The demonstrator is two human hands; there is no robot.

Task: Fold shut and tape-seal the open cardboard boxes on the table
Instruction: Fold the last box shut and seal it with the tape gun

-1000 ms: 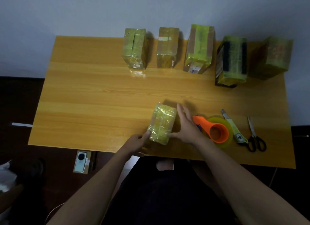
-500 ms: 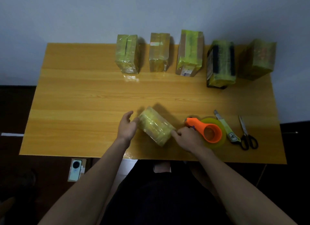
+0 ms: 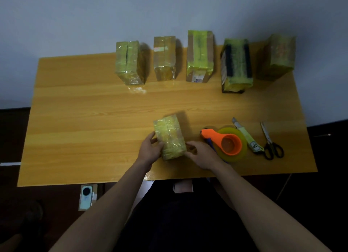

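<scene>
Two hands steadying small box (image 3: 170,137) near front edge of table (image 3: 75,120), now turned back lengthwise from its slant half a second ago, likely for inspection. Left hand (image 3: 150,150) fingers curling round left side; right hand (image 3: 202,154) fingers pinching near corner. Yellowish tape glistening, flaps closed.

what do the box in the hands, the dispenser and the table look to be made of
Box: seemingly cardboard wrapped in glossy yellowish clear tape; wrinkles and glints show, brown at one edge.
Tape dispenser: likely moulded plastic, smooth matte orange, holding a translucent yellowish tape roll.
Table: wood-grain top with a soft sheen; solid wood or laminate cannot be told.
</scene>
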